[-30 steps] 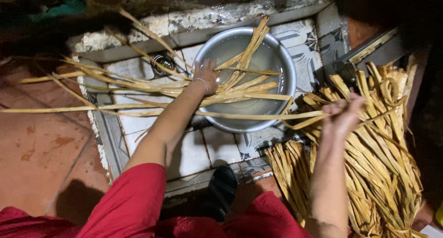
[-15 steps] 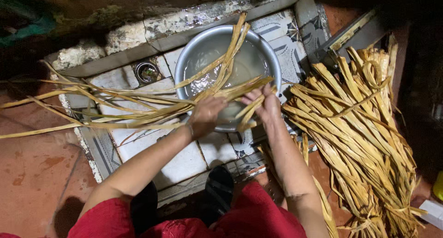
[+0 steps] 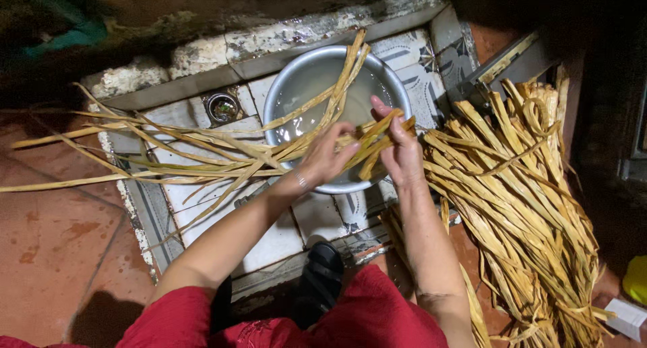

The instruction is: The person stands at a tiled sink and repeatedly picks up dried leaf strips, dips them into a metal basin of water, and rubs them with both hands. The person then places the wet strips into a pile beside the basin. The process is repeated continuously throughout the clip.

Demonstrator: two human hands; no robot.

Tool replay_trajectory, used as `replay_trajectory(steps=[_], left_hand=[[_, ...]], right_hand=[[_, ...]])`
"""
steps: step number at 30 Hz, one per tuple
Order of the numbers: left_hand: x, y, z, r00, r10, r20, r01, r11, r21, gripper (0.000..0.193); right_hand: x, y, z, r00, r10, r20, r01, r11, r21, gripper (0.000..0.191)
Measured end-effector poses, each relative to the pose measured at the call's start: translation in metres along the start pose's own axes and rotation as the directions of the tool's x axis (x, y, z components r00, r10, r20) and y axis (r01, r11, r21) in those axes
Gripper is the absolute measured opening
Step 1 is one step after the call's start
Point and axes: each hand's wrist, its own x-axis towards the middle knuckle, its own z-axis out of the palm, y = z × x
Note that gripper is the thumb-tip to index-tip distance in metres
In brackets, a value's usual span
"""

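Observation:
My left hand grips a bundle of long dry yellow leaf strips at the near rim of a round metal basin that holds water. The strips fan out far to the left over the tiles, and a few reach up across the basin. My right hand is closed around the short right ends of the same bundle, just beside my left hand. Both hands hover above the basin's front edge.
A large heap of the same strips lies on the floor at the right. A round floor drain sits left of the basin on the patterned tiled slab. My black sandal rests at the slab's near edge. Red floor tiles lie to the left.
My right hand has left the heap at the right and come over to the basin, closing on the bundle's ends. My left hand slid toward the basin's near rim with the bundle.

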Motion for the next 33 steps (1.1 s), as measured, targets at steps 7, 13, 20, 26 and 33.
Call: replay_trajectory(steps=[7, 13, 20, 26, 33], left_hand=[[0.042, 0.014, 0.022, 0.992, -0.126, -0.030, 0.110, 0.941, -0.319, 0.034], [0.060, 0.017, 0.029, 0.895, -0.325, 0.304, 0.426, 0.823, -0.375, 0.041], [0.059, 0.025, 0.049, 0.880, -0.340, 0.330, 0.440, 0.846, -0.301, 0.037], [0.036, 0.022, 0.078, 0.910, -0.062, 0.409, -0.141, 0.883, 0.447, 0.038], [0.007, 0.023, 0.079, 0.961, -0.166, 0.220, 0.104, 0.958, 0.269, 0.030]], right_hand=[[-0.013, -0.002, 0.044, 1.000, 0.005, -0.019, -0.008, 0.989, -0.145, 0.038], [0.001, 0.014, 0.022, 0.992, -0.065, -0.105, 0.070, 0.997, 0.041, 0.033], [0.006, 0.003, 0.018, 0.956, 0.053, -0.287, -0.012, 0.990, 0.141, 0.026], [0.026, -0.036, -0.011, 0.856, 0.017, -0.517, 0.096, 0.977, 0.192, 0.011], [0.042, -0.026, -0.037, 0.831, -0.015, -0.557, 0.159, 0.964, 0.212, 0.020]])
